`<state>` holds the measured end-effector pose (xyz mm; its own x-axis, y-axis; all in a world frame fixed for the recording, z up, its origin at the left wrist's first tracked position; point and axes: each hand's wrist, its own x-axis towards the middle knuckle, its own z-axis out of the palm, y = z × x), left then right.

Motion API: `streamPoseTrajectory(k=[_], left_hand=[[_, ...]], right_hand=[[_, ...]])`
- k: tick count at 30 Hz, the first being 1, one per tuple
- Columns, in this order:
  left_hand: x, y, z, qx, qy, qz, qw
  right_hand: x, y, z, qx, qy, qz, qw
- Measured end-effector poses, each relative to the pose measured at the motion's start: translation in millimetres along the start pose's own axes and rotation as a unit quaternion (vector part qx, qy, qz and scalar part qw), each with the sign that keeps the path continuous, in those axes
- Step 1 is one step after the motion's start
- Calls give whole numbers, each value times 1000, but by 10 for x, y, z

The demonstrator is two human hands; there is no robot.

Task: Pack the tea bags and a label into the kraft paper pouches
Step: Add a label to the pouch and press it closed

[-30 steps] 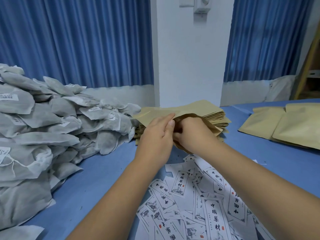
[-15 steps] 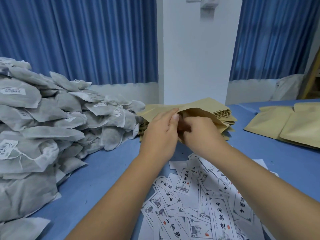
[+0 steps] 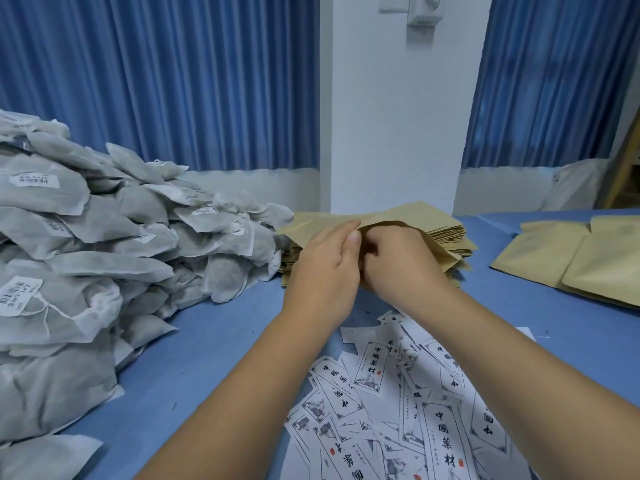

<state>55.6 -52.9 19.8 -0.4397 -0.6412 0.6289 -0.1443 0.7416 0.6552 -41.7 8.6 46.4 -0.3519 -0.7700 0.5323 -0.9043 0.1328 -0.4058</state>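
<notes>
The left hand [image 3: 322, 268] and the right hand [image 3: 398, 265] are meeting over the far middle of the blue table [image 3: 214, 341], both holding one kraft paper pouch [image 3: 408, 213] that is sitting on top of the stack of empty pouches [image 3: 450, 233]. The left hand's fingers [image 3: 341, 230] are pinching the pouch's near edge against the thumb, narrow and tight on the paper. The right hand's fingers [image 3: 372, 251] are curling in at the pouch's mouth and gripping the paper there, though their tips are hiding behind the left thumb. The mouth is gaping slightly, showing a dark slit above the knuckles. A large heap of grey tea bags [image 3: 121, 244], some bearing white barcode tags, is filling the table's left side and reaching right up to the stack's left end. Printed paper labels [image 3: 398, 393] with black Chinese characters and small red seals are lying scattered on the near table, partly under both forearms. Two more kraft pouches [image 3: 554, 261] are lying overlapped at the right edge, well apart from the stack. Blue curtains [image 3: 173, 81] are hanging on either side of a white pillar [image 3: 391, 133] behind the table.
</notes>
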Motion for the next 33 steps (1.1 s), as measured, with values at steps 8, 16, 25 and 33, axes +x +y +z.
streamPoseTrajectory(k=[8,16,25,33], left_hand=[[-13,25,-40,-16,35,23,999],[-36,6,-100,-49,69,34,996],[-16,191,-263,18,56,31,998],[-588,469,-778,59,101,48,992]], right_hand=[[292,-139,-71,-131,-147,-44,979],[-48,126,-112,18,-26,-186,982],[-614,525,-237,-88,160,-122,976],[-703,288,-299,-93,279,-263,919]])
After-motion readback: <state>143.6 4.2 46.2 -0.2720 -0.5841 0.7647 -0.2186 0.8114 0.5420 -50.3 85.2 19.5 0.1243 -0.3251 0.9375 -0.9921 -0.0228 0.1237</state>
